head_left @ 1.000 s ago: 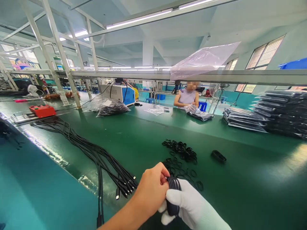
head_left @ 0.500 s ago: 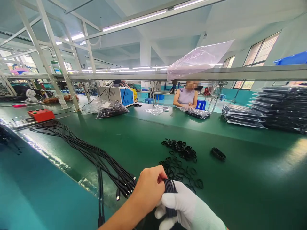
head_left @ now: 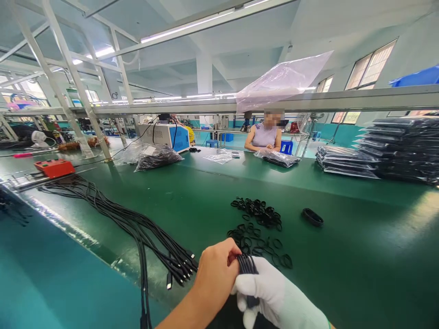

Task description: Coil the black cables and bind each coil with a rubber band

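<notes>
A coiled black cable (head_left: 247, 265) sits upright in my right hand (head_left: 265, 285), whose white-gloved fingers wrap round it. My bare left hand (head_left: 217, 267) is curled against the coil's left side, with its thumb and fingertips at the upper loops; the far side of these fingers is hidden. Just beyond both hands lies a loose pile of small black bands (head_left: 257, 214), with more scattered towards me. To the left, a long bundle of black cables (head_left: 137, 224) stretches along the table, its metal-tipped plugs close to my left forearm.
On the green table (head_left: 192, 196), another coiled cable (head_left: 313, 217) lies to the right. Stacks of bagged black goods (head_left: 404, 148) stand far right. A red control box (head_left: 55, 168) is at left, a blue-and-white machine (head_left: 166, 136) behind. Across the table sits a person (head_left: 263, 137) beside a plastic bag.
Both hands and the coiled cable have shifted slightly to the right in view. The grip of each hand looks much the same, and the bands and cable bundle lie as before.
</notes>
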The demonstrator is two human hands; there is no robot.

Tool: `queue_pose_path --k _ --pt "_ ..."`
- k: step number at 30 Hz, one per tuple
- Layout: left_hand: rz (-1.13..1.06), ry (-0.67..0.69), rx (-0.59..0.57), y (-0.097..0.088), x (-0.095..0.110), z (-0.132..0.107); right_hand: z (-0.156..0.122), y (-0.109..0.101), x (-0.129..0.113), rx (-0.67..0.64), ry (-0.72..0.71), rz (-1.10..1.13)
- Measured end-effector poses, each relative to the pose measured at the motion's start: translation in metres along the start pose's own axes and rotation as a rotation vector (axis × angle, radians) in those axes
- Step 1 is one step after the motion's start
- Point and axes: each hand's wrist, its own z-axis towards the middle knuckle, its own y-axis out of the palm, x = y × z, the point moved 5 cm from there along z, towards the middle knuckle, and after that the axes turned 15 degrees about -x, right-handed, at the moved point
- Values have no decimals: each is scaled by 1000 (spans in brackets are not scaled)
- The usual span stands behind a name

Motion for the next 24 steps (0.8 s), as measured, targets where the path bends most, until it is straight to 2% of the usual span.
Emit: queue_pose_path --k 3,5,7,10,14,17,21,24 --pt "74 22 -64 -22 -6 4 -5 -11 -9 46 -49 152" --pt "207 -24 -14 -40 -15 8 -9 -21 -19 104 -110 265" --pt "328 -60 23 -49 -22 14 -12 -31 -27 192 -147 297" --pt "403 -48 -34 -39 -27 26 -14 -40 -29 288 -132 240" --pt "428 3 -116 -17 -26 40 -13 -45 -25 299 -165 199" --pt "374 50 -187 -8 -25 47 -13 -50 -24 345 -206 129" --pt "199 65 -225 -17 -25 49 -13 -51 -25 391 -217 64" --pt "-27 39 -321 -25 -23 44 -12 -46 -27 427 -233 37"
